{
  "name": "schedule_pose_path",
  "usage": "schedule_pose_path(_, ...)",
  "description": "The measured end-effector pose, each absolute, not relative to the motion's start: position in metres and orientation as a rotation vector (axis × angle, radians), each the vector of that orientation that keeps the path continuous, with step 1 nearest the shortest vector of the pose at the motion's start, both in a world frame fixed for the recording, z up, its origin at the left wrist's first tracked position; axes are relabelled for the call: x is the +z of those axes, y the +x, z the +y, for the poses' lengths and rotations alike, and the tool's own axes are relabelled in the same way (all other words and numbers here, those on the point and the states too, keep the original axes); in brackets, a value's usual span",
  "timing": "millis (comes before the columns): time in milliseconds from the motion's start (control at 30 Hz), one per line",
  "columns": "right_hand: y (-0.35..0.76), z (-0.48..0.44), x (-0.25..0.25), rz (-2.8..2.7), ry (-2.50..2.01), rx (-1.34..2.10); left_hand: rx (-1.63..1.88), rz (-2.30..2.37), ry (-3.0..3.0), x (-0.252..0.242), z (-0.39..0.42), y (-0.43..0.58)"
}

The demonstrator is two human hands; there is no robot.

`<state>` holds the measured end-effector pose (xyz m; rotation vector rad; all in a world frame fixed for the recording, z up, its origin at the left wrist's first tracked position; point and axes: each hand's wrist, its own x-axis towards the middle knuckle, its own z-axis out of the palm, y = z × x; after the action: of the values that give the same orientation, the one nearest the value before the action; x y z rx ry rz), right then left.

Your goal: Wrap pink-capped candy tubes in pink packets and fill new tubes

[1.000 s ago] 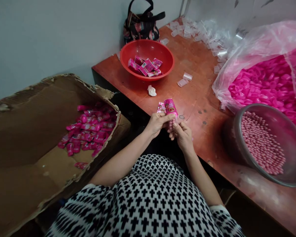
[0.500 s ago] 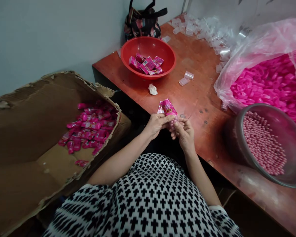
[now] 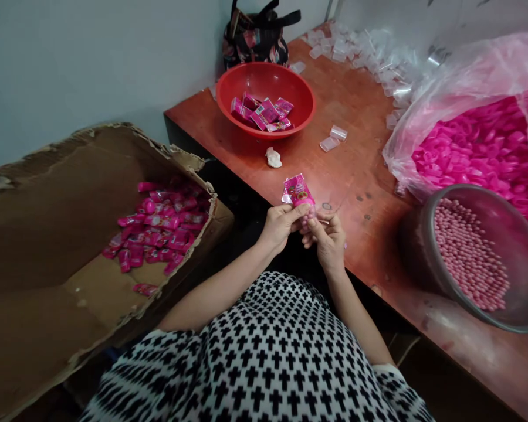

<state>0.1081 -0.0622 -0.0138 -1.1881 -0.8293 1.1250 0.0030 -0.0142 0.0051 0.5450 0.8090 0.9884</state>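
Together, the left hand and right hand are pinching a pink sachet, clenching its lower end just above the wooden table edge, while more sachets are sitting in a red bowl and others are lying in a torn cardboard box at left.

A glossy pink printed sachet, slightly tilted, sticks up from between the person's fingers, its lower end hidden.
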Motion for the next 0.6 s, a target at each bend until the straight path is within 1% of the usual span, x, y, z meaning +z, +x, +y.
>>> schedule_pose_path(133,0.106,-0.066,-0.012,-0.904,-1.237,1.009,1.025,0.799,0.453,0.005,-0.012,0.005)
schedule_pose_path(367,0.106,-0.058,-0.016,-0.663,-1.077,1.25,0.82,0.672,0.656,0.0,-0.013,0.0)
schedule_pose_path(600,0.111,-0.06,-0.016,-0.791,-1.072,1.32,0.952,0.782,0.501,0.001,-0.012,-0.007)
